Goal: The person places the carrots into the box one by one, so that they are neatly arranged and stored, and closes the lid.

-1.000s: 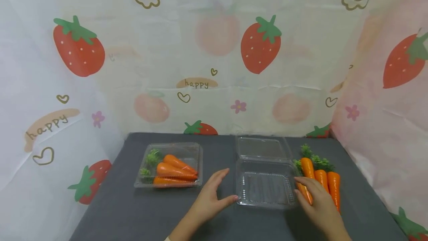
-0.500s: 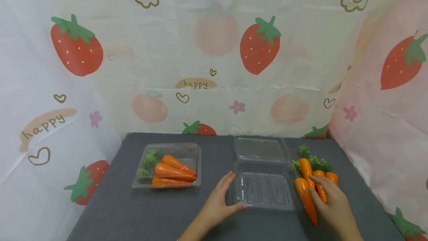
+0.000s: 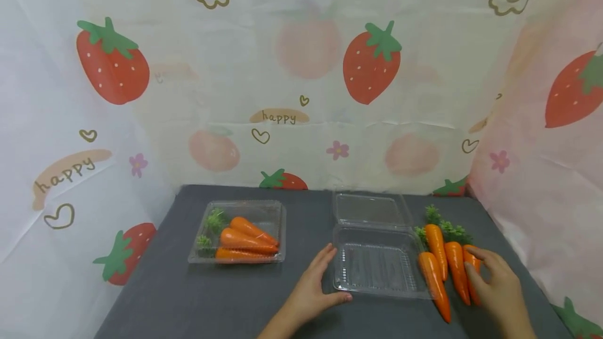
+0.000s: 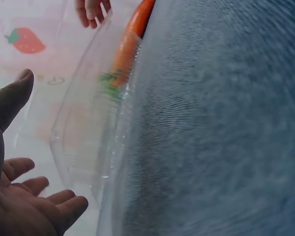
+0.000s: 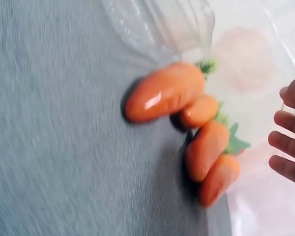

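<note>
Several orange carrots with green leafy tops lie on the right; the nearest carrot (image 3: 435, 286) rests against the right side of a clear plastic clamshell box (image 3: 372, 266). The box's lid (image 3: 367, 208) is folded back. My left hand (image 3: 308, 294) is spread at the box's left front corner, thumb and fingers apart, holding nothing; whether the fingertips touch it I cannot tell. My right hand (image 3: 499, 286) hovers by the rightmost carrot (image 3: 472, 266) with relaxed fingers. In the right wrist view that hand (image 5: 292, 132) is apart from the carrots (image 5: 167, 91).
A closed clear box (image 3: 278, 213) with carrots (image 3: 247, 242) inside stands on the left of the dark grey tabletop (image 3: 226, 297). Strawberry-printed white cloth (image 3: 301, 93) walls the back and both sides.
The nearest carrot has turned and slid toward the front, beside the box. My right hand has moved right across the carrots to the rightmost one. My left hand has shifted slightly right and nearer.
</note>
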A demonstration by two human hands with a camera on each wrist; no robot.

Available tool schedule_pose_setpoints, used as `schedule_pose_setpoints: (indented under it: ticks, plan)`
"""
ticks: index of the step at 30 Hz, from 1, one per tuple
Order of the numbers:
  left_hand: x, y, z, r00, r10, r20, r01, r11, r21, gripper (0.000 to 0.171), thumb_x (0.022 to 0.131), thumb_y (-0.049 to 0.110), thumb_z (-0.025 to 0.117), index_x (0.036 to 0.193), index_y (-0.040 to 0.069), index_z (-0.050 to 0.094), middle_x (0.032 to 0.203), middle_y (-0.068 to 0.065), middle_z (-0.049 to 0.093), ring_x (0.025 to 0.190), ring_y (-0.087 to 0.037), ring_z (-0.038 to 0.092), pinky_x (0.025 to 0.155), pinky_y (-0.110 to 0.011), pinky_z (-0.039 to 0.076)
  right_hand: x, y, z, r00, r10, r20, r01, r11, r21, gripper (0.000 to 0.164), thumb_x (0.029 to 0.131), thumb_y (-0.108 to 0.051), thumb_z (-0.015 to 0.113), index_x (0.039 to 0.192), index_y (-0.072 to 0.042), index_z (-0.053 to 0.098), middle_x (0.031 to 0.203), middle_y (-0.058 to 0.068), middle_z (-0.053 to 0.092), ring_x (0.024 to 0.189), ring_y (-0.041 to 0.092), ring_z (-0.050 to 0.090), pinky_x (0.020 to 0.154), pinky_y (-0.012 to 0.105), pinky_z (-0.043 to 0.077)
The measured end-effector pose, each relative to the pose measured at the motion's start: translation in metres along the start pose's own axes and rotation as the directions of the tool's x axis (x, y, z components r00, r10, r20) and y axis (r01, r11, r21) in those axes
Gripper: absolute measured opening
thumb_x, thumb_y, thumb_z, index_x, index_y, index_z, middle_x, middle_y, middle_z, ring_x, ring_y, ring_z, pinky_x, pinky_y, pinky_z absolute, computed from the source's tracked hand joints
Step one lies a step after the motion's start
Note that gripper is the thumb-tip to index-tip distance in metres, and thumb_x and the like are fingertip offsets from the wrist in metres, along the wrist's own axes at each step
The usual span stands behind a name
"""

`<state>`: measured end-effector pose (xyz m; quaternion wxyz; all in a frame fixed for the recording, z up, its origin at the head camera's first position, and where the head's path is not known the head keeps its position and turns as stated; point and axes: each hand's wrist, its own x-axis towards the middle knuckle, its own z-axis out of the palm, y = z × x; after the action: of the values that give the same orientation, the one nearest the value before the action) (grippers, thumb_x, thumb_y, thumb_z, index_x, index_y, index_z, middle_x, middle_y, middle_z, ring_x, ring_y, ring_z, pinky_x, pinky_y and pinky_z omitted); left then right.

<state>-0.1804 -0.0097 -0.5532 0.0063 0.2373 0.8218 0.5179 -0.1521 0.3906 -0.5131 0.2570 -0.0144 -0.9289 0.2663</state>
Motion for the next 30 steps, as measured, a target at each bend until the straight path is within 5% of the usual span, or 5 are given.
schedule_pose_setpoints:
  ticks: [11, 17, 21, 30]
  plan:
    - [0.003, -0.001, 0.010, 0.998, 0.025, 0.055, -0.025, 1.000, -0.016, 0.111, 0.073, 0.031, 0.094, 0.163, 0.023, 0.030, 0.168, -0.008, 0.030, 0.152, -0.030, 0.032, 0.121, -0.055, 0.034, 0.008, 0.036, -0.003, 0.979, 0.170, 0.110, -0.165, 0.985, -0.051, 0.044, 0.103, -0.023, 0.064, 0.133, 0.008, 0.060, 0.126, 0.035, 0.057, 0.109, 0.050, 0.057, 0.083, 0.063, 0.051]
    - [0.005, -0.003, 0.016, 0.999, 0.021, 0.041, -0.021, 1.000, 0.009, 0.109, 0.072, 0.033, 0.095, 0.161, 0.019, 0.035, 0.166, -0.010, 0.033, 0.151, -0.031, 0.035, 0.121, -0.053, 0.034, 0.014, 0.053, -0.001, 0.893, 0.377, 0.245, -0.375, 0.925, -0.058, 0.068, 0.104, -0.046, 0.055, 0.144, 0.008, 0.049, 0.139, 0.037, 0.050, 0.119, 0.052, 0.055, 0.087, 0.060, 0.054]
    - [0.005, -0.003, 0.019, 0.999, 0.014, 0.033, -0.014, 1.000, 0.016, 0.106, 0.070, 0.030, 0.095, 0.159, 0.014, 0.039, 0.165, -0.010, 0.035, 0.150, -0.031, 0.036, 0.121, -0.052, 0.034, 0.016, 0.063, 0.001, 0.856, 0.424, 0.297, -0.433, 0.901, -0.036, 0.075, 0.103, -0.052, 0.054, 0.148, 0.008, 0.045, 0.145, 0.036, 0.046, 0.124, 0.053, 0.053, 0.090, 0.060, 0.054]
    - [0.003, 0.001, 0.016, 0.999, 0.033, -0.023, -0.032, 0.998, 0.046, 0.089, 0.074, 0.016, 0.091, 0.152, 0.012, 0.049, 0.161, -0.011, 0.042, 0.147, -0.030, 0.042, 0.120, -0.048, 0.037, 0.017, 0.073, 0.006, 0.860, 0.417, 0.296, -0.427, 0.904, -0.032, 0.078, 0.102, -0.054, 0.055, 0.146, 0.010, 0.045, 0.142, 0.036, 0.051, 0.123, 0.052, 0.056, 0.091, 0.059, 0.054]
